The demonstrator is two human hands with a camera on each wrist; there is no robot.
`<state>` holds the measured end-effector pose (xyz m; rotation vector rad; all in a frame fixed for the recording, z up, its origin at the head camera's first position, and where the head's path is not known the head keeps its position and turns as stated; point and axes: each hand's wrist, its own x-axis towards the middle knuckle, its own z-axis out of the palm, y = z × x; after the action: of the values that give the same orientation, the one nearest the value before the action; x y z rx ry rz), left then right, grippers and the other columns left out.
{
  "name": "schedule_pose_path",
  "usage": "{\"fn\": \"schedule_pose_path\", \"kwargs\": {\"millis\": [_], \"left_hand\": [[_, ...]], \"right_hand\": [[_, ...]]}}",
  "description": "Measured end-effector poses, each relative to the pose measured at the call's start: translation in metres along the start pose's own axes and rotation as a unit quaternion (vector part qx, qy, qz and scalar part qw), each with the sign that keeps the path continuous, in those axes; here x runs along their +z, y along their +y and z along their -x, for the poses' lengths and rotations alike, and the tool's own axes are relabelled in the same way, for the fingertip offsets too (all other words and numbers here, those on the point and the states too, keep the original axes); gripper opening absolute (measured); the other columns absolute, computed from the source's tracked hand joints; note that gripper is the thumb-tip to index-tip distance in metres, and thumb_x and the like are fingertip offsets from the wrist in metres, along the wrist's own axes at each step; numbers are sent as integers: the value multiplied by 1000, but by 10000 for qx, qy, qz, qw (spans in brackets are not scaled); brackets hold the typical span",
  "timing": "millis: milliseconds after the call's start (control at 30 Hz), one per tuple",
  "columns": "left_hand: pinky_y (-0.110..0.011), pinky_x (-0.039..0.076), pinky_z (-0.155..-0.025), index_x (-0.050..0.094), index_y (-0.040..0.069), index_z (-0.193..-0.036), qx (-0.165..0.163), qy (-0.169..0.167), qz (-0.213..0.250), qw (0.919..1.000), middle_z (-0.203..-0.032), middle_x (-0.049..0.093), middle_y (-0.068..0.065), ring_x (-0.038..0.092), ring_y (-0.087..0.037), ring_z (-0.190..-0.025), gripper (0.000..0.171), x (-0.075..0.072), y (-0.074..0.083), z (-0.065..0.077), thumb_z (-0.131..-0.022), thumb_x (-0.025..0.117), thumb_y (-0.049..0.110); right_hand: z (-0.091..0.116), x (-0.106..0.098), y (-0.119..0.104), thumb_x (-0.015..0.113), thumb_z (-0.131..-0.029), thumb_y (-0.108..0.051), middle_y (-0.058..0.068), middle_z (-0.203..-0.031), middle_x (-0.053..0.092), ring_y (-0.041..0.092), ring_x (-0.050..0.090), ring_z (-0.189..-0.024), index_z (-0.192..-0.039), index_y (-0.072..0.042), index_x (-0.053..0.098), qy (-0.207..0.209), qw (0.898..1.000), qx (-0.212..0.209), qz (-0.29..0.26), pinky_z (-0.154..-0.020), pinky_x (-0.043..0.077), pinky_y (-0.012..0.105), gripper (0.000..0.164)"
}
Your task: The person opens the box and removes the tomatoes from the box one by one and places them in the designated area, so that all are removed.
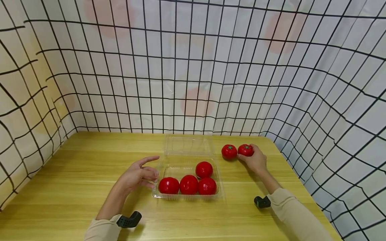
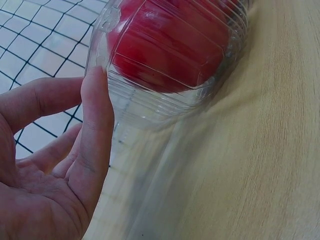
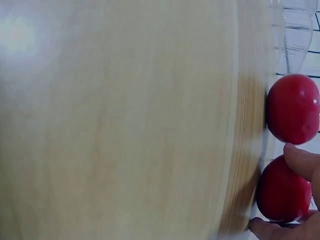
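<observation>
Tomato (image 1: pixel 245 150) in right hand (image 1: pixel 256 160)

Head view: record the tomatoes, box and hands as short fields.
Box: clear plastic, lid open
Inside: four red tomatoes
Outside: two tomatoes with green tops, right of the box
Left hand: at the box's left edge
Right hand: grips the rightmost tomato
Surface: yellowish wood-grain table
</observation>
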<state>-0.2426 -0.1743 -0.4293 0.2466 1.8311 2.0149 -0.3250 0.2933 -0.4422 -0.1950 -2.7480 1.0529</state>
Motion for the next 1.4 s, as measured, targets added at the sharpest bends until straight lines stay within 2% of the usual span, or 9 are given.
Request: {"fn": "schedule_pose_path", "kwargs": {"millis": [367,633,833,1033,1233,1400], "left_hand": [[-35,64,-67,23,4,-160,-7,31,-33,10000,-93,68,-9,67,-18,-74,79,0,0,1,-92,63,-2],[-35,64,-67,23,4,-160,10,18,-29,10000,-92,68,-9,68,-17,-74,79,0,0,1,-92,62,-2],[-34,64,-66,23,4,-160,21,21,-27,10000,-90,68,-7,68,-17,-73,79,0,0,1,-92,62,-3],[-34,64,-67,22,3,-160,26,20,-37,10000,-91,69,-8,68,-17,-73,79,0,0,1,-92,62,-3],[-34,64,-67,22,3,-160,19,17,-38,10000,-90,68,-7,68,-17,-73,79,0,0,1,-92,62,-3],[-34,64,-66,22,3,-160,11,1,-14,10000,-90,68,-7,68,-17,-73,79,0,0,1,-92,62,-3]], "right_hand": [[1,-6,0,76,-89,-29,31,-152,42,51,40,-135,-154,6,30,-148,9998,13,137,-111,40,63,87],[1,-16,-6,77,-88,-31,34,-148,45,51,45,-131,-155,4,31,-234,9992,-113,319,-109,41,63,88],[1,-24,-18,75,-90,-33,33,-148,45,51,45,-132,-154,2,35,-118,9989,-200,415,-107,42,63,83],[6,-30,-34,75,-90,-30,31,-144,52,49,51,-128,-151,-1,42,110,9981,-548,268,-104,44,61,75],[15,-31,-57,79,-88,-28,29,-135,61,44,62,-120,-149,-4,46,55,9968,-801,21,-96,55,55,73],[26,-26,-77,79,-88,-29,26,-133,62,42,61,-117,-147,-8,49,-228,9954,-933,-49,-90,57,52,70]]}}
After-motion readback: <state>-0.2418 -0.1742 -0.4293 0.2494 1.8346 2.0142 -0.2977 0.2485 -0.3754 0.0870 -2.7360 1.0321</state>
